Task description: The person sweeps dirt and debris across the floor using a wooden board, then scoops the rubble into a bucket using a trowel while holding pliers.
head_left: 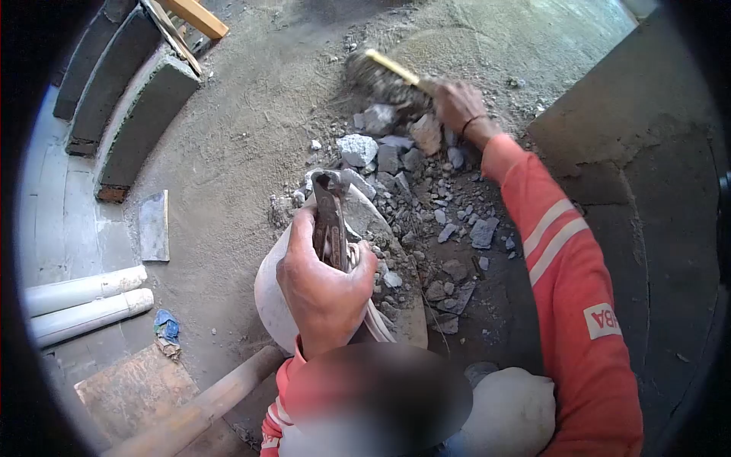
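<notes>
My left hand is closed around a rusty metal tool that looks like a pair of pliers, its head pointing up. White cord-like strands run down beside that hand. Out in front, my right hand grips a hand brush with a yellow edge, its bristles smeared by motion. Under the brush lies a heap of broken concrete chunks. A pale rounded pan or sheet, holding grit and small stones, is partly hidden behind my left hand.
Curved concrete steps rise at the upper left, near a wooden beam. Two white pipes and a blue crumpled wrapper lie at left. A thick pole slants across the lower left. A wall borders the right.
</notes>
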Motion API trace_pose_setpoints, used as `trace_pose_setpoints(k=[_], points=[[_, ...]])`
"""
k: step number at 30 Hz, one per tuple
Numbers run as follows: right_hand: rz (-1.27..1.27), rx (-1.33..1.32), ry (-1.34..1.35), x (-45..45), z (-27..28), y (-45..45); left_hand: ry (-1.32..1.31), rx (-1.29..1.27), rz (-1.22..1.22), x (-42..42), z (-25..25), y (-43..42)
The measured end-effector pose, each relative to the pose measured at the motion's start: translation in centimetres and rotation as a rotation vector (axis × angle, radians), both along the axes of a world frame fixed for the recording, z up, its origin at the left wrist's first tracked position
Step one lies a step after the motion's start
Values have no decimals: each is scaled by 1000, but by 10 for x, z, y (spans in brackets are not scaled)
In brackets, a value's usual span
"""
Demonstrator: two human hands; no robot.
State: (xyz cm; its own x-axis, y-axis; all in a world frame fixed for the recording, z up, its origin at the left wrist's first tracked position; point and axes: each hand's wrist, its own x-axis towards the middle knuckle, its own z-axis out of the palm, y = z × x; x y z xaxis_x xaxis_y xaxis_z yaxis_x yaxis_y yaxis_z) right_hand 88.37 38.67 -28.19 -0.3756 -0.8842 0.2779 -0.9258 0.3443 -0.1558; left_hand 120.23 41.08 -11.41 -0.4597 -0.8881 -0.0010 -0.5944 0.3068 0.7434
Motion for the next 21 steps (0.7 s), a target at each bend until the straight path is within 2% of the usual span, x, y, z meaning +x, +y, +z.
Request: trace_pose_setpoints(k=[1,2,3,6,8,12,13,15,17,19,21], points=[[41,10,-91,15,9,5,-16,9,3,0,2,1],[110,-128,-2,29,7,10,-6,3,3,1,2,3],[104,-20,-126,40,8,17,-13,-40,4,2,2,4],[156,-95,-138,67,20,44,17,-111,5,2,1,8],[-35,19,-303,71,34,59,38,-133,11,4,-2,6],[-429,-63,97,32,51,80,39,-166,35,6,1,10],[-428,-66,105,14,49,83,47,-166,37,6,3,10],[-704,99,82,-18,30,83,-1,-150,24,6,3,10],[-714,159,91,-32,-7,79,31,-132,15,6,-1,10],[-722,209,99,-25,-10,80,65,-121,10,4,-2,8],[-417,178,82,21,10,71,-3,-128,34,5,2,9]])
